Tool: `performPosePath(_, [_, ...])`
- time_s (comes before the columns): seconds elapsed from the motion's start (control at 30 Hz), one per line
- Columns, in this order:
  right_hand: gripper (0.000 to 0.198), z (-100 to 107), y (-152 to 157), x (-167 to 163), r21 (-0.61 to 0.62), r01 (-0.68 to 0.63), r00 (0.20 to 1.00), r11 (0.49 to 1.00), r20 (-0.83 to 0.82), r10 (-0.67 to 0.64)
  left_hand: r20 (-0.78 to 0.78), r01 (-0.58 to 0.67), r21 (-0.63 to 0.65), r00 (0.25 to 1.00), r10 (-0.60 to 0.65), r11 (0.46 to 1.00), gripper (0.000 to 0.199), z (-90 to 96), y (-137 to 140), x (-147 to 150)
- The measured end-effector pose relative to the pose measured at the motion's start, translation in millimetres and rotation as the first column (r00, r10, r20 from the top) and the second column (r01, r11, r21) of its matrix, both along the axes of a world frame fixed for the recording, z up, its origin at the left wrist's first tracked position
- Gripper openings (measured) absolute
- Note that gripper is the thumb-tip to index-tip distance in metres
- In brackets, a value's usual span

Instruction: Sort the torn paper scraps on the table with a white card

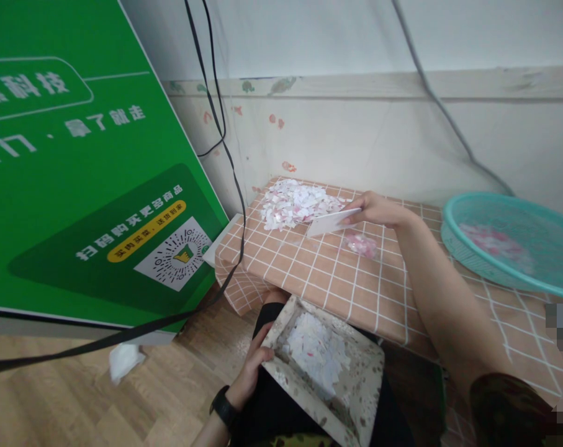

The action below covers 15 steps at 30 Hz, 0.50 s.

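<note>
My left hand (259,358) grips the left rim of a speckled cream box (304,397), which rests tilted on my lap below the table edge. White paper scraps (315,347) lie inside it. Over the table, my right hand (373,210) pinches a flat white card (331,222), its long edge close to the tablecloth. Just beyond and left of the card spreads a pile of white and pinkish paper scraps (293,202). A small clear bag with pink contents (361,244) sits on the table under my right wrist.
The table has a brown checked cloth (337,279). A turquoise plastic basket (467,261) with pink and white pieces stands at the right. A large green panel (99,186) fills the left, with a black cable (237,186) hanging before it. A crumpled white bag (124,361) lies on the floor.
</note>
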State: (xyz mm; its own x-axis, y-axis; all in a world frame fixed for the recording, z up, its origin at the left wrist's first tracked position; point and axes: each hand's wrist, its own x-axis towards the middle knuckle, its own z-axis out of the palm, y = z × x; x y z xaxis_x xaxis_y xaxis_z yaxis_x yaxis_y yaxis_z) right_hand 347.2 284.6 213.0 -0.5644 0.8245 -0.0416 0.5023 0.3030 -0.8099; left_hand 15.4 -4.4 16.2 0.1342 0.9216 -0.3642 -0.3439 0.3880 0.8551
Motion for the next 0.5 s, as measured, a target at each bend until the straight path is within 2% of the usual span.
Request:
performPosePath(0.17, [0.028,-7.6,-0.9,-21.2,0.094,0.023,0.999,0.995,-0.025,-0.021,0.009,0.014,0.023,1.0,-0.014,1.0,0.061,0.0,-0.2,0.0])
performPosePath(0.37, [0.027,-8.8,-1.6,-23.2,0.029,-0.102,0.993,0.994,0.06,0.1,-0.003,0.016,0.025,1.0,-0.016,1.0,0.062,-6.8,-0.6,-1.5])
performPosePath(0.5, [0.029,-1.7,-4.8,-22.0,0.044,-0.062,0.998,0.997,0.009,0.062,-0.004,0.003,0.035,1.0,-0.003,0.999,0.063,-13.3,-1.7,-1.9])
